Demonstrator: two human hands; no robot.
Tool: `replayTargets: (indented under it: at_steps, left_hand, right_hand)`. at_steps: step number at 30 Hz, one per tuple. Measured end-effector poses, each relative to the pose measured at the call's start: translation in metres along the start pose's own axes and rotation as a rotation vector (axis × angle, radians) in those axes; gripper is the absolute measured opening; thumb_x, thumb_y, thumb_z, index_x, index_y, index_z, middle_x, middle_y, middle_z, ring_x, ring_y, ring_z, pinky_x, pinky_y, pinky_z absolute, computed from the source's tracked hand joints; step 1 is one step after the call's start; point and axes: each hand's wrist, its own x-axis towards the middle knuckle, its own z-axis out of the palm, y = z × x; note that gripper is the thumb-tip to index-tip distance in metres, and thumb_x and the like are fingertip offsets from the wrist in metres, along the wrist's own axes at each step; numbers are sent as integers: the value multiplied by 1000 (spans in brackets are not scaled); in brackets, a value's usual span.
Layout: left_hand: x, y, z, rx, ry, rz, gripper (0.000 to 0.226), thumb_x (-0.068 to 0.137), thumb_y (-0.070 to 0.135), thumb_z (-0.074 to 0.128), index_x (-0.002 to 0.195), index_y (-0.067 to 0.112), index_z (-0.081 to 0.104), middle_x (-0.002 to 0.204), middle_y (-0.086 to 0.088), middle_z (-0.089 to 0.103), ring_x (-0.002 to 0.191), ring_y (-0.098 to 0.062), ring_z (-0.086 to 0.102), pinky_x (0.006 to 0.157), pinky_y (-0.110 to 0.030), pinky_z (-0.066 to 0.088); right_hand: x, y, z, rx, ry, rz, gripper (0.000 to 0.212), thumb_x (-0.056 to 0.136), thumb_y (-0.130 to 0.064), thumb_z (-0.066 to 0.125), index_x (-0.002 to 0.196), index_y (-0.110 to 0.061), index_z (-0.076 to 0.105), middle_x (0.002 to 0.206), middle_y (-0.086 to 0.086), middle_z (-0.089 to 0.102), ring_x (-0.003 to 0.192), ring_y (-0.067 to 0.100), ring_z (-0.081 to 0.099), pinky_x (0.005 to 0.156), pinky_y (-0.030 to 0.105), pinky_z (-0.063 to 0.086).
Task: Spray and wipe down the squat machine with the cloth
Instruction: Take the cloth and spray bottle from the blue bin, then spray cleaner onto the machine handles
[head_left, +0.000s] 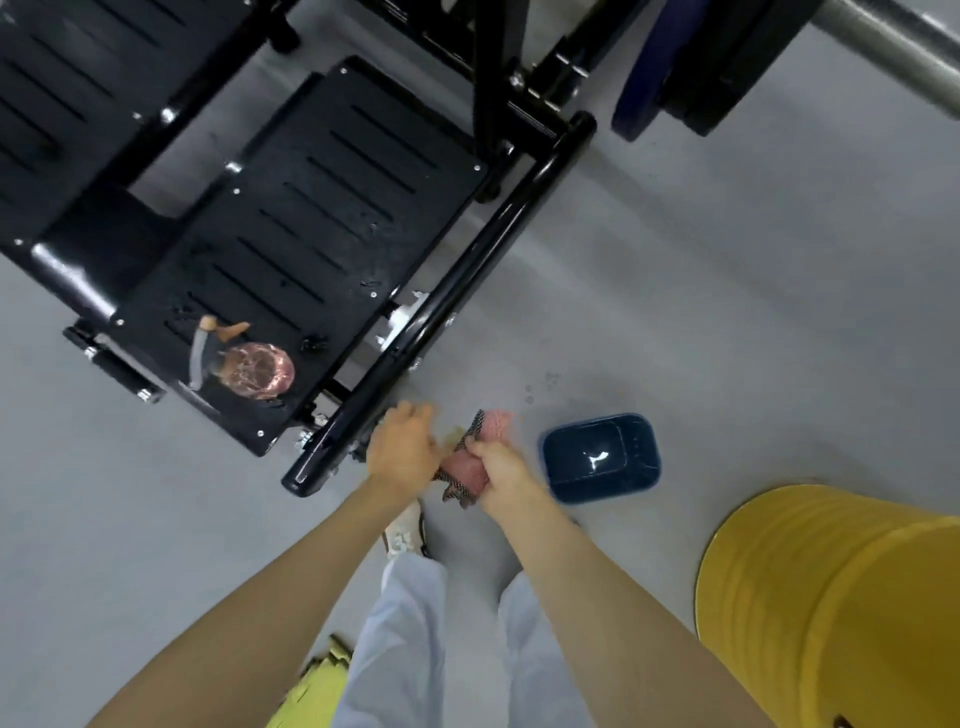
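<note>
The black squat machine (322, 218) fills the upper left, its slotted footplate speckled with wet droplets. A spray bottle (249, 366) with a grey trigger and pinkish body lies on the plate's near corner. My right hand (498, 467) grips a bunched pink cloth (467, 462) with a dark checked edge, just above the floor beside the machine's black base tube (441, 322). My left hand (402, 449) is right next to the cloth, fingers loosely bent; whether it holds the cloth is blurred.
A dark blue plastic tub (602, 457) sits on the grey floor just right of my hands. A yellow drum (841, 603) stands at the lower right. Weight plates (670, 62) and a metal pipe (893, 47) are at the top right. My legs and a shoe are below.
</note>
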Motion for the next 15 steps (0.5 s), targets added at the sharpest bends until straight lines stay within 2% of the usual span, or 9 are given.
replayTargets:
  at_steps: [1,2,4,5,6,8,10,13,15]
  left_hand:
    - [-4,-13,-11,138,130,71,36,78,-2,66,115,0,62,114,-20,56,104,-39,55,89,-45,44]
    - [-7,-26,-22,230,257,116,39,72,-5,69,111,-2,63,116,-23,55,103,-42,55,88,-47,44]
    - [-9,-54,-44,320,454,111,53,66,-6,69,117,0,59,125,-26,49,109,-43,50,94,-51,42]
    - [-10,-69,-55,327,524,79,60,67,-4,68,125,1,54,130,-26,44,115,-42,45,98,-53,39]
    - [-9,-85,-66,310,591,51,64,70,0,66,131,3,48,134,-24,39,120,-41,40,101,-54,36]
    - [-7,-111,-86,211,693,-13,65,78,10,57,139,8,34,139,-21,31,128,-37,30,106,-52,27]
    - [-2,-134,-104,68,734,-134,64,85,17,52,143,7,27,144,-22,28,135,-37,24,110,-49,19]
    - [17,-158,-126,-98,625,-360,73,88,24,65,145,2,27,149,-24,23,138,-38,20,114,-44,16]
    - [33,-174,-133,-203,524,-426,72,88,28,66,145,4,29,149,-22,19,137,-38,22,113,-42,23]
  right_hand:
    - [-1,7,15,-49,22,-31,35,75,1,68,108,7,58,91,24,66,77,31,66,72,44,57]
    - [17,21,24,-90,46,-62,55,62,-4,74,114,6,56,93,25,67,80,33,68,76,47,57]
    - [47,45,42,-134,54,-101,96,37,-14,85,125,0,50,104,25,66,88,35,69,82,53,55]
    - [50,51,53,-151,42,-102,108,28,-19,91,126,-1,49,106,23,65,90,35,68,83,54,55]
    - [38,50,67,-168,27,-93,104,30,-21,94,122,-1,50,105,22,66,91,35,68,85,54,54]
    - [-2,42,92,-246,39,-73,55,58,-13,89,102,-2,57,97,19,66,89,33,66,87,48,54]
    - [-8,43,106,-321,85,-65,28,71,-5,79,84,-6,54,81,14,63,77,29,63,80,40,56]
    - [2,42,113,-358,141,-73,19,78,-2,70,87,-3,53,69,11,58,61,21,57,58,31,51]
    - [7,44,120,-322,164,-88,33,76,-3,71,104,2,53,77,15,62,64,22,62,59,31,54]
